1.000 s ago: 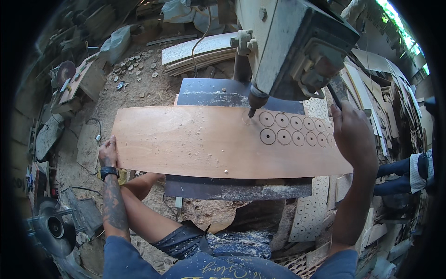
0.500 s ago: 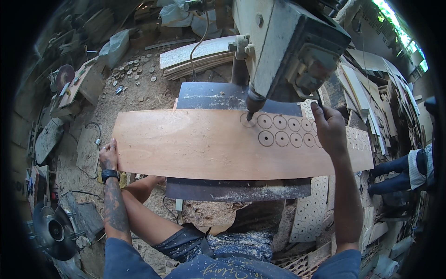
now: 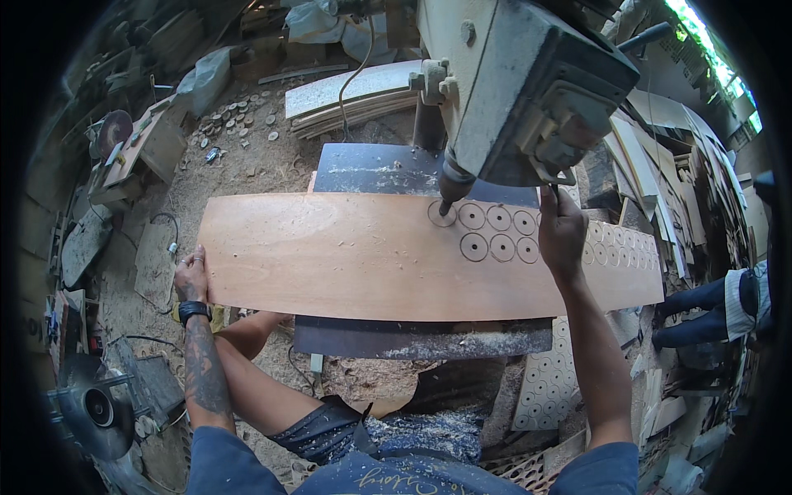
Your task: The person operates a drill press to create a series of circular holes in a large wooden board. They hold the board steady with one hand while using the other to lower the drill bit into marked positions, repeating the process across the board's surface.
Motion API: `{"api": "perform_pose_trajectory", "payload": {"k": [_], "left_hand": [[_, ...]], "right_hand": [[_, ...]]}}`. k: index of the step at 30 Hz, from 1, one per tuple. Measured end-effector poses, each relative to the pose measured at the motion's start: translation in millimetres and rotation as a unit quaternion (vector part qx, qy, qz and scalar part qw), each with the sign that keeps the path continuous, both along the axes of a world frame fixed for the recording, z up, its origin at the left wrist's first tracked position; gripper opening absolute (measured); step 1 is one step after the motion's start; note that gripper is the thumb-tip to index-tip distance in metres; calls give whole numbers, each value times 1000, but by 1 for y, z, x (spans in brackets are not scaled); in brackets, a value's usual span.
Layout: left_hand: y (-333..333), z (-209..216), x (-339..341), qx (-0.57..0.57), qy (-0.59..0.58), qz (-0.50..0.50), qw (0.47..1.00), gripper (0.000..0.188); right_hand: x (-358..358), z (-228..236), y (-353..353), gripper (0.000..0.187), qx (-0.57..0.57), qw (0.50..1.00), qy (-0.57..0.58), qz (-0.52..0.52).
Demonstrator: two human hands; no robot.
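Note:
A long, thin wooden board with a curved outline lies across the dark metal table of a drill press. At the board's left end, my left hand grips the edge, its thumb on top. My right hand is closed round a feed lever below the machine's head; most of the lever is hidden in the fist. The drill press's tool reaches down to a ring at the board's far edge. Two rows of cut rings, with small centre holes, run rightward from there.
A second lever sticks out at the upper right. Boards are stacked behind the table, and round discs litter the floor. A fan stands at lower left. Another person's legs show at right; a ring-cut board leans below.
My right hand has moved left and slightly down with the lever. Another lever has come into sight at the upper right. My left hand and the board stay in place.

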State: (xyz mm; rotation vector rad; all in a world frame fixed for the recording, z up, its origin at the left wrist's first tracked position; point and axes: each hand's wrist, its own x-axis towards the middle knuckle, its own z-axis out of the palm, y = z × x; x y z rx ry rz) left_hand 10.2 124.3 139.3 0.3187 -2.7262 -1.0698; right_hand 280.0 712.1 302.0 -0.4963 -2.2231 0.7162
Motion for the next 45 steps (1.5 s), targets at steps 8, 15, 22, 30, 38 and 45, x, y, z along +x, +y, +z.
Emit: {"api": "perform_pose_trajectory", "payload": {"k": [8, 15, 22, 30, 38, 45], "left_hand": [[8, 12, 5, -14, -22, 16, 1000, 50], [12, 22, 9, -34, -17, 28, 999, 53], [15, 22, 10, -41, -20, 30, 999, 53], [33, 26, 18, -29, -16, 11, 999, 54], [53, 11, 19, -37, -17, 4, 999, 55], [54, 14, 26, -33, -8, -3, 999, 54]], "right_hand": [[-11, -12, 2, 37, 76, 996, 36, -17], [-14, -22, 7, 35, 61, 998, 6, -18], [31, 142, -40, 28, 350, 894, -273, -55], [-63, 297, -1, 35, 424, 889, -119, -128], [-71, 308, -20, 36, 328, 911, -208, -139], [-63, 297, -23, 36, 365, 901, -192, -132]]}}
